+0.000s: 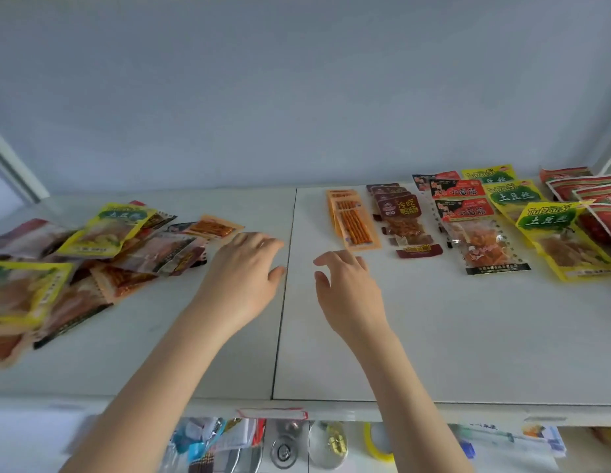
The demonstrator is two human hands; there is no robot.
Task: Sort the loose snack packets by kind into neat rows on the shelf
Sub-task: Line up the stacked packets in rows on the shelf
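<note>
The left hand (249, 264) and right hand (345, 285) hang loose and empty. Best pick the flat orange stick packet (213, 228) for the orange packet row (353, 218).

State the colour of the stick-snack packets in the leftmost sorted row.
Orange; the flat plastic stick-snack packets show best in head view.

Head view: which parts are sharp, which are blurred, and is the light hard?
Head view: the sorted rows read sharp; the loose pile and the clutter below the shelf are blurred; the light is soft and even, without hard shadows.
</note>
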